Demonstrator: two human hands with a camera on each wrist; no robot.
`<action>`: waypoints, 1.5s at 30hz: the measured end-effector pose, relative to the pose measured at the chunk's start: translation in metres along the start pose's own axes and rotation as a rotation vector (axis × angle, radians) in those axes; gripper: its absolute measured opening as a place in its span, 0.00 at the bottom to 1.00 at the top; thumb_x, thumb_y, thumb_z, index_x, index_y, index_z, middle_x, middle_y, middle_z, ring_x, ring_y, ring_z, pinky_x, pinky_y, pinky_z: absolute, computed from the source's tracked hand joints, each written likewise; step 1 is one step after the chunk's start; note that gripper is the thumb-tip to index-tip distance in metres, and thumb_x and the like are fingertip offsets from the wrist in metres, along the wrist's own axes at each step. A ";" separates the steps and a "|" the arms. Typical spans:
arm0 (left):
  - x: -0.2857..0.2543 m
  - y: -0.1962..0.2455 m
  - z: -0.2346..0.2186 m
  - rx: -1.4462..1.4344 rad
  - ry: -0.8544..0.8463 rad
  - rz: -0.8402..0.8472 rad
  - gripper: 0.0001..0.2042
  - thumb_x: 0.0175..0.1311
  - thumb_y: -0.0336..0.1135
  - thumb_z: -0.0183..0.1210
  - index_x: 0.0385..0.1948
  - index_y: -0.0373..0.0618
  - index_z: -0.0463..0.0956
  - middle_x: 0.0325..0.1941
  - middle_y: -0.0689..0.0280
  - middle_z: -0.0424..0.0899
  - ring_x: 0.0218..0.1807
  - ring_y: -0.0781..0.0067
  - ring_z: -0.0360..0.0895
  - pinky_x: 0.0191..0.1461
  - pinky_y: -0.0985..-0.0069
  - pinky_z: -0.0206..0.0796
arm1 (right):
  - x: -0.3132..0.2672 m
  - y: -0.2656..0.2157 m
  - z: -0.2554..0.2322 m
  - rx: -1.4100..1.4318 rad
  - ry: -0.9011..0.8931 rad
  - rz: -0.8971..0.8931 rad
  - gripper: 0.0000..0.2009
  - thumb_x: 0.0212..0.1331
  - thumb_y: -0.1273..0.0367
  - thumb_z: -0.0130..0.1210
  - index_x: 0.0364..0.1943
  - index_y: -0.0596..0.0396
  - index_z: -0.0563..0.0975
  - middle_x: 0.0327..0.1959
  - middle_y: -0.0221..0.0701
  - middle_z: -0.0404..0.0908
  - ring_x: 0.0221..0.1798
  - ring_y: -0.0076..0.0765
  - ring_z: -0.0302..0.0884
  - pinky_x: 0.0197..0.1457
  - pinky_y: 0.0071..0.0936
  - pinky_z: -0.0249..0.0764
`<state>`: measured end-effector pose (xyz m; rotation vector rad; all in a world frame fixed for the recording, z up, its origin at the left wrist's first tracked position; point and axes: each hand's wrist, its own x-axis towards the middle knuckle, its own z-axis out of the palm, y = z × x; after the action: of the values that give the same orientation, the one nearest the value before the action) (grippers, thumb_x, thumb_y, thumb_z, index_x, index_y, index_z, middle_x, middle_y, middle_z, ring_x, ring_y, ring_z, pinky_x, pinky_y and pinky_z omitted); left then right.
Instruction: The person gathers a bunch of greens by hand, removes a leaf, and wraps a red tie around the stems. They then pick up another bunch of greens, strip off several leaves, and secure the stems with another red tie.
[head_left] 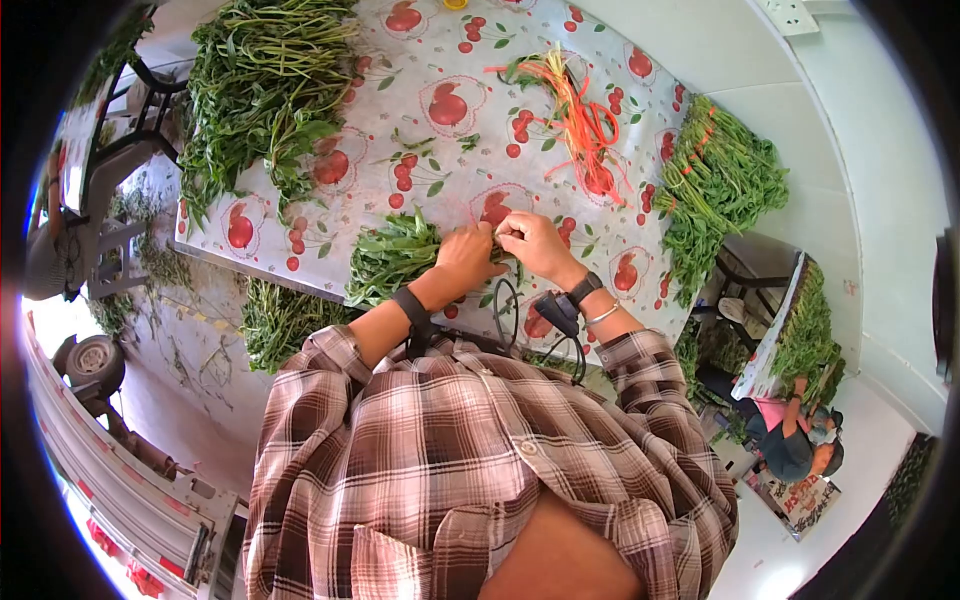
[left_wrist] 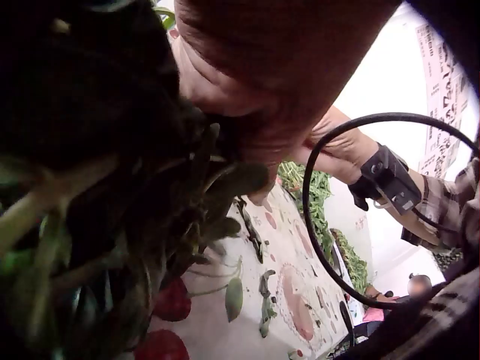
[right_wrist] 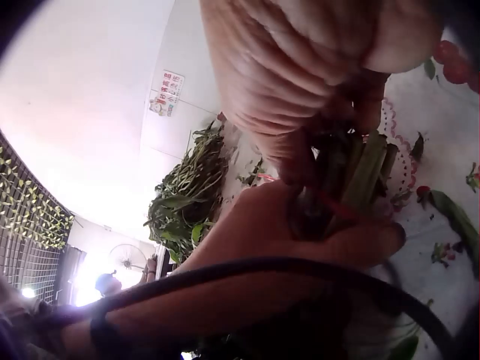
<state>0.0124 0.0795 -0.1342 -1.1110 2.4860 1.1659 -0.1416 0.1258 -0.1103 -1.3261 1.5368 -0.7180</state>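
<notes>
A bunch of leafy greens (head_left: 392, 258) lies at the table's near edge, its leaves pointing left. Around its stem end my left hand (head_left: 466, 258) is wrapped, thumb toward the cut stems (right_wrist: 366, 174). A thin red tie (right_wrist: 341, 209) crosses those stems in the right wrist view. My right hand (head_left: 536, 246) meets the left at the stems, its curled fingers pinching the tie; the fingertips are partly hidden. Dark leaves (left_wrist: 82, 247) fill the left side of the left wrist view.
A big heap of loose greens (head_left: 265, 90) covers the table's far left. Orange-red ties (head_left: 585, 125) lie at the far right of the patterned tablecloth (head_left: 430, 150). Tied bunches (head_left: 725, 170) are stacked along the right edge. A black cable (head_left: 507, 315) loops between my wrists.
</notes>
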 end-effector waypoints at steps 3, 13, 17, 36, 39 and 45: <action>-0.004 -0.003 0.004 0.037 0.092 0.027 0.29 0.42 0.48 0.68 0.40 0.38 0.66 0.40 0.52 0.74 0.46 0.51 0.73 0.48 0.62 0.66 | 0.000 -0.001 0.002 -0.022 0.050 -0.029 0.05 0.49 0.73 0.57 0.26 0.61 0.76 0.24 0.35 0.74 0.26 0.35 0.74 0.31 0.29 0.69; -0.005 -0.007 0.011 0.060 0.306 0.185 0.26 0.43 0.40 0.67 0.43 0.40 0.67 0.41 0.57 0.72 0.46 0.55 0.69 0.49 0.61 0.63 | 0.002 -0.006 0.008 -0.328 0.214 -0.284 0.03 0.48 0.74 0.56 0.24 0.56 0.73 0.23 0.35 0.71 0.29 0.47 0.72 0.32 0.38 0.69; -0.008 -0.006 0.011 0.012 0.375 0.232 0.26 0.46 0.37 0.65 0.48 0.39 0.67 0.41 0.59 0.72 0.47 0.55 0.69 0.50 0.62 0.62 | 0.000 0.004 0.010 -0.334 0.206 -0.218 0.03 0.48 0.73 0.56 0.24 0.56 0.73 0.24 0.35 0.72 0.30 0.46 0.72 0.33 0.38 0.69; -0.003 0.003 0.000 -0.674 0.537 -0.053 0.17 0.56 0.27 0.60 0.48 0.42 0.69 0.33 0.59 0.84 0.36 0.66 0.82 0.43 0.74 0.69 | -0.010 0.017 0.011 -0.175 0.274 -0.161 0.06 0.47 0.74 0.61 0.30 0.57 0.79 0.28 0.35 0.80 0.29 0.39 0.79 0.31 0.29 0.72; -0.002 0.000 0.004 -0.671 0.575 -0.038 0.17 0.56 0.28 0.60 0.47 0.42 0.67 0.32 0.60 0.84 0.36 0.68 0.81 0.42 0.76 0.68 | -0.008 0.022 0.011 -0.170 0.294 -0.194 0.05 0.48 0.72 0.60 0.30 0.55 0.79 0.27 0.35 0.79 0.29 0.41 0.78 0.31 0.31 0.72; 0.000 -0.007 0.008 -0.877 0.483 -0.022 0.14 0.60 0.26 0.55 0.45 0.37 0.62 0.31 0.64 0.83 0.35 0.79 0.77 0.43 0.82 0.67 | -0.010 0.027 0.014 -0.167 0.315 -0.205 0.04 0.48 0.70 0.59 0.29 0.53 0.78 0.26 0.34 0.78 0.29 0.43 0.76 0.30 0.34 0.70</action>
<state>0.0159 0.0824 -0.1442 -1.7780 2.2376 2.3239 -0.1399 0.1439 -0.1367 -1.5685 1.7551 -0.9821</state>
